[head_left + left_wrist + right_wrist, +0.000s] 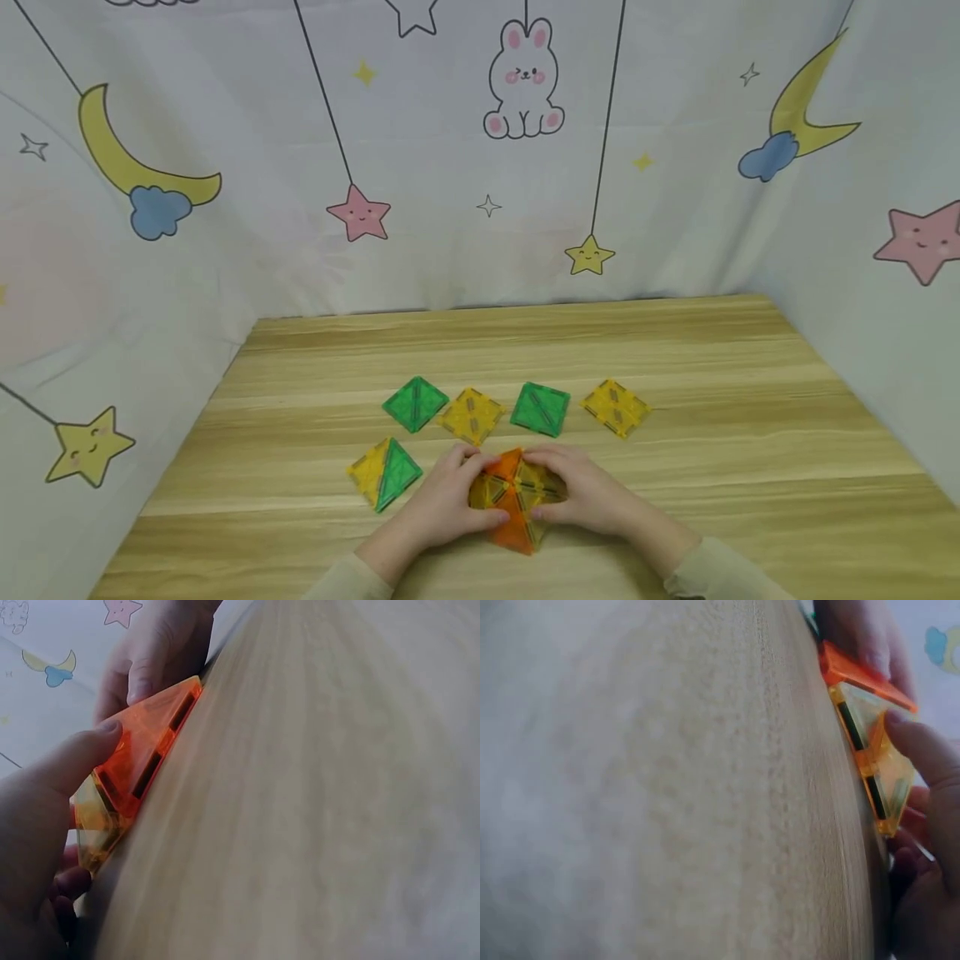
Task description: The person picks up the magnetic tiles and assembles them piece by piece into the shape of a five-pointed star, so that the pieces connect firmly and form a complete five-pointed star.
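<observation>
Pale sleeves (348, 581) reach in over the near part of the wooden surface (247, 467), and between the hands sits a low pointed pyramid (517, 502) of clear orange and yellow tiles. Its visible triangles meet at the top, so I judge the joining of these pieces largely done; whether every side is closed underneath, I cannot tell. Five flat shapes lie apart from it: a green diamond (416, 404), a yellow diamond (471, 416), a green square (540, 409) and a second yellow diamond (616, 407) in a row behind, with a yellow-and-green square (384, 473) to the left. Each looks like paired triangles laid flat, none raised yet.

Both forearms angle inward. The left hand (452, 496) cups its side, thumb pressed on an orange tile and the other fingers (73, 879) bent in low at the far side. The right hand (588, 493) mirrors it, thumb against a yellow tile. Both sets of fingers are partly curled, spread about as wide as the pyramid and holding it, apparently resting on the surface.
</observation>
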Demonstrator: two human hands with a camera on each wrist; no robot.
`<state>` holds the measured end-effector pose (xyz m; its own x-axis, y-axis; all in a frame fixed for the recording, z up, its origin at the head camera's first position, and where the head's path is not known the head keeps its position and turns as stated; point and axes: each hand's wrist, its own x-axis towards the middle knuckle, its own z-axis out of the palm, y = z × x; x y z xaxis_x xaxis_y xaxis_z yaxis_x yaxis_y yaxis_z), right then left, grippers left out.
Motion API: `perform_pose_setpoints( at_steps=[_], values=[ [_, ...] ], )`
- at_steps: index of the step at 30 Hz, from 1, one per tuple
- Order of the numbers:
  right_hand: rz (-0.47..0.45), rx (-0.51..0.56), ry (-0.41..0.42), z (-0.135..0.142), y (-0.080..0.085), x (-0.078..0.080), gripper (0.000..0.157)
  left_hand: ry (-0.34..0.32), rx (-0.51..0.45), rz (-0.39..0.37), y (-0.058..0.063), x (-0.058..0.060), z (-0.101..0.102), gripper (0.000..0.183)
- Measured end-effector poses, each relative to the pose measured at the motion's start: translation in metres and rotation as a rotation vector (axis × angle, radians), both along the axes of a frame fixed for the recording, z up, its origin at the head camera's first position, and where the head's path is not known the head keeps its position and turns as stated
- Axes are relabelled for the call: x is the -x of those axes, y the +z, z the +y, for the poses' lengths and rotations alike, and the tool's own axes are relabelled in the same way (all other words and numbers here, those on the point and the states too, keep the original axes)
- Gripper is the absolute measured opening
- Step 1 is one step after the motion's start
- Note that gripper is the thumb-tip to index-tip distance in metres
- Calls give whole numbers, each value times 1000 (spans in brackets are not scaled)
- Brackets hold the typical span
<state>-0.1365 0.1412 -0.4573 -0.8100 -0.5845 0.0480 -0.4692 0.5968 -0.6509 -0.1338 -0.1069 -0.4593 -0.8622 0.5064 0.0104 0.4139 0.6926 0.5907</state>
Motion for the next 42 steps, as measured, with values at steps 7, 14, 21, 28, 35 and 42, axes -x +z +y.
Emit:
perform_pose_setpoints(
  at_steps=[7, 14, 21, 28, 35, 42],
  values=[
    [-8, 2, 55, -1, -1, 2, 70, -7, 20, 63, -6, 0, -4, 68],
    [-14, 3, 64, 3, -2, 6, 71, -16, 39, 78, -5, 3, 0, 65],
    [-137, 51, 50, 8, 5, 13, 69, -35, -52, -43, 11, 12, 2, 70],
    [-41, 20, -18, 14, 16, 26, 66, -26, -70, 33, 21, 26, 0, 66],
    [87, -40, -41, 11, 22, 48, 62, 77, -25, 107, 27, 42, -7, 60],
    [62, -162, -81, -8, 30, 68, 66, 146, 55, 159, 22, 60, -20, 65]
  ],
)
